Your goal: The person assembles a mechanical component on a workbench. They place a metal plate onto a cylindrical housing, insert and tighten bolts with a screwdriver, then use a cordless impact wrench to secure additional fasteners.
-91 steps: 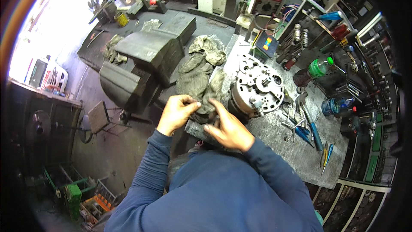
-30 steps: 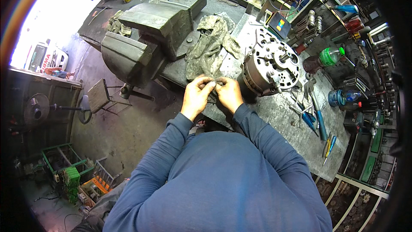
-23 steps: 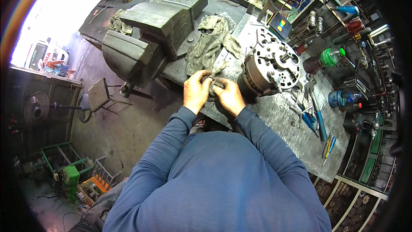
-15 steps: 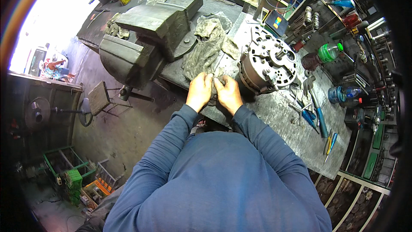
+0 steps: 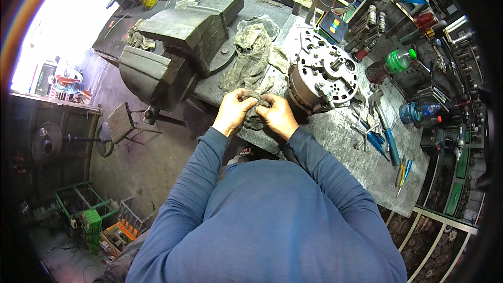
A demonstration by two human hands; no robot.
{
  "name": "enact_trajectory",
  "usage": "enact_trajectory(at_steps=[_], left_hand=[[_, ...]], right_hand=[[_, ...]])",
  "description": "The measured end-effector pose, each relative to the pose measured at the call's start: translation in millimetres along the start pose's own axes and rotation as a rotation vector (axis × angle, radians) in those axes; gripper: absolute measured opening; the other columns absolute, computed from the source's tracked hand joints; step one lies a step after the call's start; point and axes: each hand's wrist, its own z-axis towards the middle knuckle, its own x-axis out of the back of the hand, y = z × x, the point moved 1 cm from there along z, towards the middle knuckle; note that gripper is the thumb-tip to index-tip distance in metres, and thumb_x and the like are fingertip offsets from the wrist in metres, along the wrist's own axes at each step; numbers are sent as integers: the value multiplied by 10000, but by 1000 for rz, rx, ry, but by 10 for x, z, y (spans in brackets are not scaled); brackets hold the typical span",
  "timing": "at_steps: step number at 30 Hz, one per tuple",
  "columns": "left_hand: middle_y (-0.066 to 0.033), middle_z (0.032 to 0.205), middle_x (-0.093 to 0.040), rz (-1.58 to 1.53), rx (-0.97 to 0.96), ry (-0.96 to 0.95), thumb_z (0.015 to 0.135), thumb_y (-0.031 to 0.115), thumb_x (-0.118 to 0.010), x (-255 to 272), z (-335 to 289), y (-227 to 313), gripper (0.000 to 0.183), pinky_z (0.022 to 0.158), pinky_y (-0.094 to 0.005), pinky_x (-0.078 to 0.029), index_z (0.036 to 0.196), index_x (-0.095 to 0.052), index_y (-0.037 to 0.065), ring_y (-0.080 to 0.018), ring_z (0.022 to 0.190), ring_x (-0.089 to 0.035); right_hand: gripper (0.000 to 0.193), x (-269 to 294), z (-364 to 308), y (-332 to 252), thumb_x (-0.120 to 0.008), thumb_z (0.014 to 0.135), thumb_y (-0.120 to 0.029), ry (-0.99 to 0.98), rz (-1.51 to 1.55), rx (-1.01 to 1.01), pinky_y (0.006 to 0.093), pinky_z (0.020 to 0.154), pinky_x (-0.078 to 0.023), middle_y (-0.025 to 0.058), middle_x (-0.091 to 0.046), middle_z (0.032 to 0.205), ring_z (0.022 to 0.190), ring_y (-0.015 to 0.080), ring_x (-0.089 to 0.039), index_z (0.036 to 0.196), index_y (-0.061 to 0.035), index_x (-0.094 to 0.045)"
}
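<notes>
My left hand and my right hand meet at the bench's near edge, both closed on a bunched, dark grey rag. The fingers cover part of the rag, and whether anything is wrapped in it cannot be seen. Just beyond the hands lies a larger dirty cloth, crumpled on the bench. A round metal alternator stands close to my right hand, its slotted end face and shaft turned upward. Left of the cloth, a big dark bench vise sits on the bench.
On the metal benchtop to the right lie a three-armed puller, blue-handled pliers and screwdrivers. Bottles and a tool rack stand farther right. A stool is on the floor at left.
My hands have moved slightly apart, the left one shifting left. More of the bunched dark rag now shows between the fingers. The alternator and the tools stay where they were on the bench.
</notes>
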Motion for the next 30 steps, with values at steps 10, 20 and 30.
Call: enact_trajectory(at_steps=[10,20,30], left_hand=[[-189,980,-746,509,-507,249,981,83,-690,84,-148,31,152,806,-372,-574,1112,-701,6,-324,903,-752],[-255,1322,-644,671,-344,460,891,81,-646,566,150,265,548,1000,-420,-555,1420,-548,-23,-351,1123,-701],[-77,896,-740,336,-89,-27,968,186,-757,11,-423,935,240,711,-293,-514,1085,-759,-23,-130,787,-643]], right_hand=[[197,62,-94,-247,-686,1030,-180,12,823,-554,314,642,-573,14,-676,982,786,167,-682,1194,-90,-626],[192,64,-172,-367,-724,1019,-212,88,879,-526,285,735,-536,13,-699,991,807,136,-636,1167,-97,-681],[198,163,-428,-840,-706,1032,-211,25,487,-333,238,639,-484,14,-682,854,662,82,-580,1039,-14,-715]])
